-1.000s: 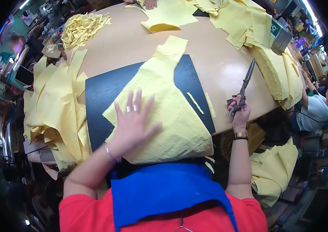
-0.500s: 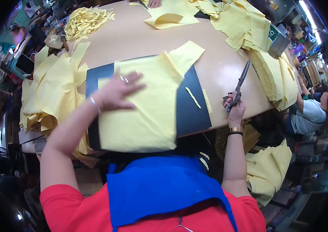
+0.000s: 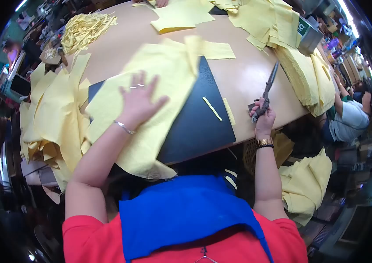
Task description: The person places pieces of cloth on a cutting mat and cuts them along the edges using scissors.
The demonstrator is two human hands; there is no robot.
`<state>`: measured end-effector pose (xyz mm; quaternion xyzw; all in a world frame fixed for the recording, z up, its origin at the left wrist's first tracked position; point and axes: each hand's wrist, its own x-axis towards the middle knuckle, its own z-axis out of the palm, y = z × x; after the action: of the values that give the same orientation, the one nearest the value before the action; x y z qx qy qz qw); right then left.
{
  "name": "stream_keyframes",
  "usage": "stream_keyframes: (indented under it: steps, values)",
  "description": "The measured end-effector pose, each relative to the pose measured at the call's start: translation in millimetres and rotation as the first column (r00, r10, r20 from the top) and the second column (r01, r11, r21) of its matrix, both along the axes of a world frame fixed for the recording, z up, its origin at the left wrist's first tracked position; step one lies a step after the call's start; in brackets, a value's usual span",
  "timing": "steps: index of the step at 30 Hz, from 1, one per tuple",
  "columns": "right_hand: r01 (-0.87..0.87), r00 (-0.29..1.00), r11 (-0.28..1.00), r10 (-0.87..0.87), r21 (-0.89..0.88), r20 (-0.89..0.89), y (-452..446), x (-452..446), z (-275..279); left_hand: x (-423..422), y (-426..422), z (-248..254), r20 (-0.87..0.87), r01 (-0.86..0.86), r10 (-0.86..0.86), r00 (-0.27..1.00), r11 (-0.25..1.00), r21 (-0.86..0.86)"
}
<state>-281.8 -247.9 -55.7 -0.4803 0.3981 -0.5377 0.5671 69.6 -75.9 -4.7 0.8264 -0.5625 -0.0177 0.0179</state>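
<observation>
Flat on a yellow fabric piece (image 3: 151,118) lies my left hand (image 3: 140,101), its fingers spread. The fabric is turned at a slant over a dark board (image 3: 199,127), and its far end is blurred and partly folded. My right hand (image 3: 263,118) is wrapped around the handles of scissors (image 3: 270,85), whose blades point away from me, over the table's right part. Between the scissors and the fabric, a thin yellow strip (image 3: 212,108) rests on the board, with another strip (image 3: 229,111) at its right edge.
Yellow fabric pieces (image 3: 54,109) are heaped on the left. A pile of thin scraps (image 3: 87,30) sits at the far left. Stacked yellow fabric (image 3: 297,79) lines the right edge near a metal box (image 3: 311,41). Another person's hand (image 3: 162,3) shows at the far edge.
My left hand has turned the fabric piece on the board, swinging its near end leftward and baring more of the board's right side. My right hand still holds the scissors.
</observation>
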Motion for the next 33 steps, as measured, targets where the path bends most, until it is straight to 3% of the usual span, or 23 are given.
stream_keyframes:
  steps: [2, 6, 7, 8, 10, 12, 16, 20, 23, 25, 29, 32, 33]
  values:
    - [0.021, 0.998, 1.0, -0.02, -0.012, 0.057, -0.8, -2.2, -3.8, -20.9, 4.6, 3.7, -0.03, 0.321, -0.32, 0.947, 0.947, 0.02]
    - [0.101, 0.984, 0.995, -0.099, -0.01, 0.147, -4.0, -3.7, -8.0, 6.1, -3.8, 3.9, -0.117, 0.794, -0.791, 0.601, 0.607, -0.031]
    - [0.107, 0.985, 0.994, -0.106, -0.001, 0.136, -3.3, -5.3, -6.8, 31.8, -17.1, 4.0, -0.123, 0.807, -0.801, 0.586, 0.591, -0.001]
    - [0.108, 0.986, 0.994, -0.108, 0.006, 0.126, -3.5, -5.1, -5.2, 62.8, -28.1, 4.0, -0.085, 0.755, -0.752, 0.653, 0.655, 0.006]
    - [0.105, 0.989, 0.994, -0.103, -0.008, 0.107, -1.5, -2.1, -2.6, 118.3, -38.3, 13.6, 0.148, 0.489, -0.496, 0.856, 0.868, 0.084]
    - [0.097, 0.991, 0.995, -0.094, -0.024, 0.095, -3.1, -0.7, -3.7, 148.3, -34.9, 19.7, 0.259, 0.228, -0.252, 0.932, 0.966, 0.12]
    - [0.067, 0.997, 0.998, -0.067, -0.018, 0.029, -8.5, -2.3, -9.7, 148.3, -24.3, 5.2, 0.227, 0.122, -0.09, 0.97, 0.984, -0.129]
    - [0.033, 0.999, 0.999, -0.034, 0.004, 0.035, -3.7, -0.9, -3.3, 84.6, 13.5, 17.2, 0.054, -0.032, 0.042, 0.998, 0.986, -0.164]
    - [0.024, 0.999, 0.999, -0.025, 0.039, 0.037, -1.7, 11.5, 3.0, 38.7, 44.2, 22.8, 0.022, 0.03, -0.028, 0.999, 0.992, -0.125]
    - [0.035, 0.999, 0.999, -0.035, -0.002, 0.029, -1.4, 2.7, 0.4, 5.2, 33.5, 21.7, 0.049, 0.233, -0.229, 0.972, 0.963, -0.135]
    - [0.036, 0.999, 0.999, -0.036, 0.0, 0.005, -4.0, -0.6, -2.7, -37.4, -38.6, 16.0, 0.192, 0.582, -0.549, 0.813, 0.757, -0.297]
    - [0.044, 0.999, 0.999, -0.044, -0.008, 0.02, -4.7, -0.1, -3.4, -57.9, -98.2, -4.2, 0.237, 0.548, -0.495, 0.836, 0.723, -0.42]
    - [0.054, 0.998, 0.999, -0.054, 0.003, 0.014, -3.5, 0.8, -1.9, -56.1, -113.2, -8.5, 0.154, 0.518, -0.501, 0.852, 0.76, -0.392]
